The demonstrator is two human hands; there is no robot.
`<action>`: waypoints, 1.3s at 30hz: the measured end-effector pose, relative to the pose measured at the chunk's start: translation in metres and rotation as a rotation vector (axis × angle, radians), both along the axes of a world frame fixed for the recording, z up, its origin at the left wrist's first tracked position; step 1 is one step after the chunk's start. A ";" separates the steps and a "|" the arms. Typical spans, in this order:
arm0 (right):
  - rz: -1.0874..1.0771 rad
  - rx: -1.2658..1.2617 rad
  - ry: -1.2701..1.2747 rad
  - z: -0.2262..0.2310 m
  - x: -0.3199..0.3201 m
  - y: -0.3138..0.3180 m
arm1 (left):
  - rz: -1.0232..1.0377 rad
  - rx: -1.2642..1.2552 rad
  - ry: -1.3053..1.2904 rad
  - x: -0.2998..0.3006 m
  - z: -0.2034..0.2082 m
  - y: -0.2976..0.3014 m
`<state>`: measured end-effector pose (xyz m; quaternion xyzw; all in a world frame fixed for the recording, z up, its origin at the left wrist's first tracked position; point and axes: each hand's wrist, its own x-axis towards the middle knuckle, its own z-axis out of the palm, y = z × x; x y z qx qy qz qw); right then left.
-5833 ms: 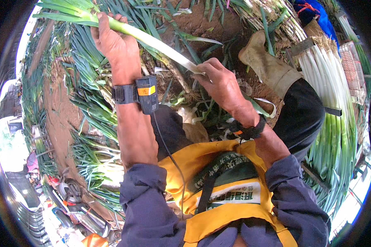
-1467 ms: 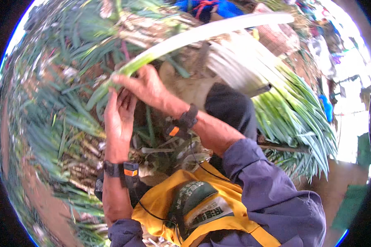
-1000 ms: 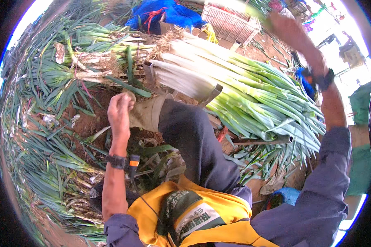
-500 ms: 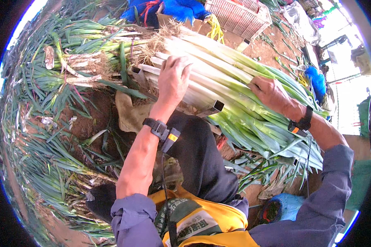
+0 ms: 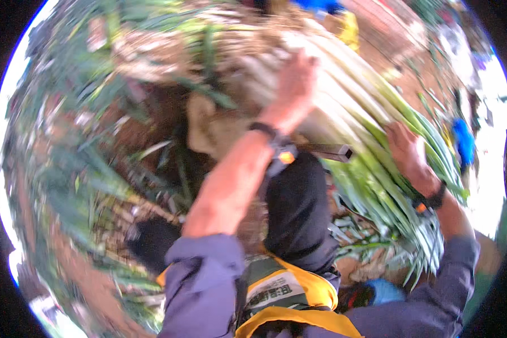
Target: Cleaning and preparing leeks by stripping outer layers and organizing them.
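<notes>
Noted dark-trousered knee (image 5: 298, 197) near; beyond it to the right, leek bundle (image 5: 369, 129), long axis slanting from near-right leaves (image 5: 372, 183) to far-left white shafts (image 5: 338, 93). Located right hand (image 5: 408, 151) nearer the leaf end, fingers bent; left hand (image 5: 297, 81) farther, over the white shafts, blurred; cannot tell gripping from resting for either.

The leeks (image 5: 355, 118) are white and green, the trousers (image 5: 299, 211) black
</notes>
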<state>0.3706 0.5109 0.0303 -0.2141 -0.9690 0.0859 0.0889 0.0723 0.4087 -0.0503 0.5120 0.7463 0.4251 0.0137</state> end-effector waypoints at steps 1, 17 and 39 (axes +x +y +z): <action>-0.022 -0.011 -0.017 -0.016 0.028 0.013 | -0.023 0.075 -0.403 0.021 0.013 0.002; 0.036 -0.485 -0.360 0.148 -0.119 -0.172 | 0.270 0.264 -0.509 -0.033 0.098 -0.330; 0.474 -0.587 -0.427 -0.304 -0.348 -0.604 | 0.663 1.396 -1.133 -0.035 0.145 -0.635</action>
